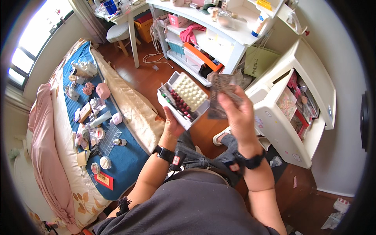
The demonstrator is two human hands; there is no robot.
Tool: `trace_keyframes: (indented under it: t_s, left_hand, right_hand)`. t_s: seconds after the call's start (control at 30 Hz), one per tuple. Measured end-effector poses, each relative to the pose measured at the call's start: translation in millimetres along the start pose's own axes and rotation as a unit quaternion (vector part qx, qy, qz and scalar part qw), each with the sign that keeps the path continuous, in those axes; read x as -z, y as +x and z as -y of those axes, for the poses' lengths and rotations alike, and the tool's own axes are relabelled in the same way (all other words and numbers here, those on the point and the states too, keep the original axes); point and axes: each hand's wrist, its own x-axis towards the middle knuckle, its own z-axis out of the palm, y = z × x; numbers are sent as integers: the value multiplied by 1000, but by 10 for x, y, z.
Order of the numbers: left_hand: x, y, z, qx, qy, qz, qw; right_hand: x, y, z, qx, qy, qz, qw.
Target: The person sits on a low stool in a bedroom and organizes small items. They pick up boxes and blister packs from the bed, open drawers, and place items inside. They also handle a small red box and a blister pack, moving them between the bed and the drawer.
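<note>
In the middle, my left hand (173, 124) holds a white box (183, 117) by its lower edge. Inside the box are a block with rows of cream-coloured round pieces (189, 91), dark red bead-like items (179, 102) and some slim things with green parts. To its right, my right hand (239, 114) grips a thin, dark, partly see-through sheet or packet (221, 91) between thumb and fingers; it is blurred, so its kind cannot be told. The box and the sheet are held apart above the floor.
Left is a bed with a blue cloth (132, 164) bearing cosmetics, jars and a clear divided tray (110, 139). On the right, a white drawer cabinet (282, 138) leans with an open, filled drawer (314, 138). A white desk (199, 17) with shelves stands ahead; cables (155, 41) trail on the floor.
</note>
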Motion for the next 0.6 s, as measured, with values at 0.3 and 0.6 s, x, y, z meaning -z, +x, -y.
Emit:
trace_keyframes:
  t_s: [0.3,0.6]
  left_hand:
    - [-1,-116,-80,-33,-9,3,999]
    - [-4,-145,-188,-34,2,28,999]
  right_hand:
    - [-311,169,-409,93,-48,-84,991]
    - [-178,244,-195,12,-139,-87,986]
